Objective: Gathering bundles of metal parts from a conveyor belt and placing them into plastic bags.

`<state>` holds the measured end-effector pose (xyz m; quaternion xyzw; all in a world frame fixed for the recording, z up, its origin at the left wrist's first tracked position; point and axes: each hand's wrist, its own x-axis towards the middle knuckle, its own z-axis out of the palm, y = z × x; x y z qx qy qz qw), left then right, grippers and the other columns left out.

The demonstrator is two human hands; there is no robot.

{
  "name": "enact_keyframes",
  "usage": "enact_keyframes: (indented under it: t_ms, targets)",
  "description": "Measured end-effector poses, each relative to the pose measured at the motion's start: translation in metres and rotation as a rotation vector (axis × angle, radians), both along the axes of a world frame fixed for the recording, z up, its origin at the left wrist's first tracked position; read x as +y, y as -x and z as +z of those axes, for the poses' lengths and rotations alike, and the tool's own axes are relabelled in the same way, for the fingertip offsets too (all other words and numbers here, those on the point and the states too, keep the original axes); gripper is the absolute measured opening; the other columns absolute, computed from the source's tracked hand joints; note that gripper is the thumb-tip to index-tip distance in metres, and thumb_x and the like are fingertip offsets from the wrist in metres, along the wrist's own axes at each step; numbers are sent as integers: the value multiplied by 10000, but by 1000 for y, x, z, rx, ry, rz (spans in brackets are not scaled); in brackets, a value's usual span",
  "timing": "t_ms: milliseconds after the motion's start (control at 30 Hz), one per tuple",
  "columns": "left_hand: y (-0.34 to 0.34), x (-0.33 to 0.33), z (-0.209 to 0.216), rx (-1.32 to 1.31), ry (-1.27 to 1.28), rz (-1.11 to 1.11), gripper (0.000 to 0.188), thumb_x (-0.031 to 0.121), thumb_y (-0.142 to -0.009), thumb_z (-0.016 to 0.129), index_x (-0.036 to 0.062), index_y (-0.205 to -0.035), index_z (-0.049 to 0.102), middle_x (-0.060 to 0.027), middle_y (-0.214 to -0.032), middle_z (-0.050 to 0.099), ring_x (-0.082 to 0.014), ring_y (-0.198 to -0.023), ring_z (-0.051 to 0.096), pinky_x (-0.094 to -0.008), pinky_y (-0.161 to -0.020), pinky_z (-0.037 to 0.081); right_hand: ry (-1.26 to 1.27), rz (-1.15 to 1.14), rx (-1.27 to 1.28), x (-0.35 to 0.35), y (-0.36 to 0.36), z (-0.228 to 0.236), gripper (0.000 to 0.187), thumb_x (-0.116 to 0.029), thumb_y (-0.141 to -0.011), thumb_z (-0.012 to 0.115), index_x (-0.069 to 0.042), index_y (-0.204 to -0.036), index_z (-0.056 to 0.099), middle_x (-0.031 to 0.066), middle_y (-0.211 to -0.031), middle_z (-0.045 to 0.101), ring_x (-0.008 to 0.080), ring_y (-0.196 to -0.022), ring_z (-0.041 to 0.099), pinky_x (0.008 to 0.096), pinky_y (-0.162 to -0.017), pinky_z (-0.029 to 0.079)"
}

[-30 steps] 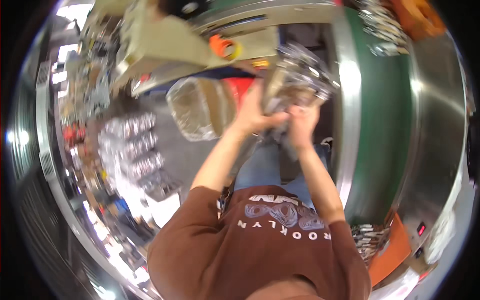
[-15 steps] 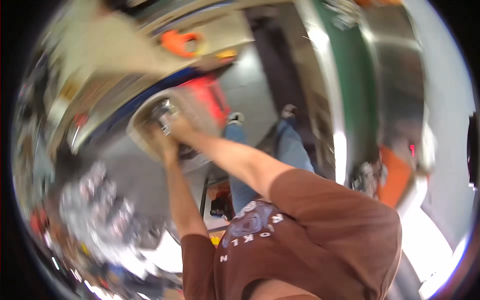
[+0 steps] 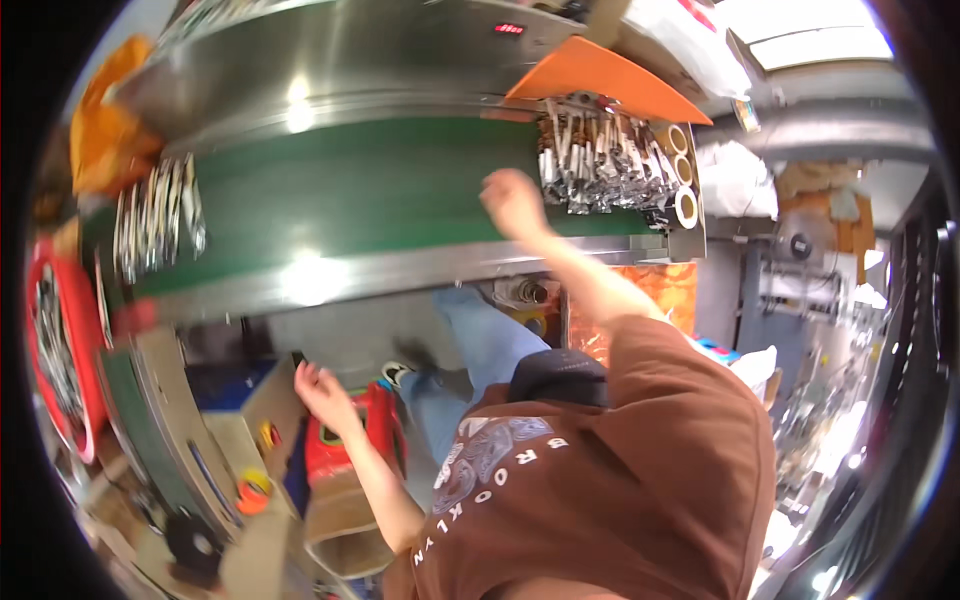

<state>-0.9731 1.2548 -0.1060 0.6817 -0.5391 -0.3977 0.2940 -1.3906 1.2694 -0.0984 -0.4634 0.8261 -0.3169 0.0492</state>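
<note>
With the left hand (image 3: 325,397) loosely spread and bare and the right hand (image 3: 514,203) curled (around what, if anything, is unclear) just beside the wrapped packets (image 3: 603,160) bunched on the green bench (image 3: 360,170), a firm, square grip should suit such slippery-looking wrapping best.

At six o'clock, white capital letters (image 3: 484,497) are printed in a curve on the brown shirt (image 3: 650,450), beside a pale looped drawing (image 3: 478,470). At twelve o'clock, red digits (image 3: 510,29), too blurred to be read, are shown on the metal cover (image 3: 390,45).
</note>
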Motion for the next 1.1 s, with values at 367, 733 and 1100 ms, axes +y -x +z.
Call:
enact_keyframes:
  t_ms: [367, 733, 1100]
  targets:
    - [517, -89, -72, -12, -197, -887, 746, 501, -778, 587, -52, -1234, 378, -253, -1139, 529, -368, -1060, 524, -407, -889, 425, -903, -611, -273, 86, 341, -35, 1070, -853, -529, 494, 127, -942, 609, 294, -1017, 587, 379, -998, 570, 382, -853, 445]
    - [543, -65, -36, -199, -535, -950, 1305, 636, -482, 751, -78, -1356, 97, -281, -1330, 289, -407, -1254, 278, -429, -1040, 249, -442, -499, -793, 75, 231, -49, 803, -471, -623, 753, -19, -1215, 454, 176, -1108, 581, 291, -1038, 556, 343, -890, 416]
    - [466, -70, -41, -501, -309, -727, 1280, 634, -494, 733, -61, -1369, 109, -238, -1364, 261, -435, -1217, 256, -453, -1009, 275, -671, -521, -625, -20, 183, -74, 1263, -692, -532, 685, 99, -1350, 137, 339, -1390, 143, 482, -1292, 134, 473, -1061, 180]
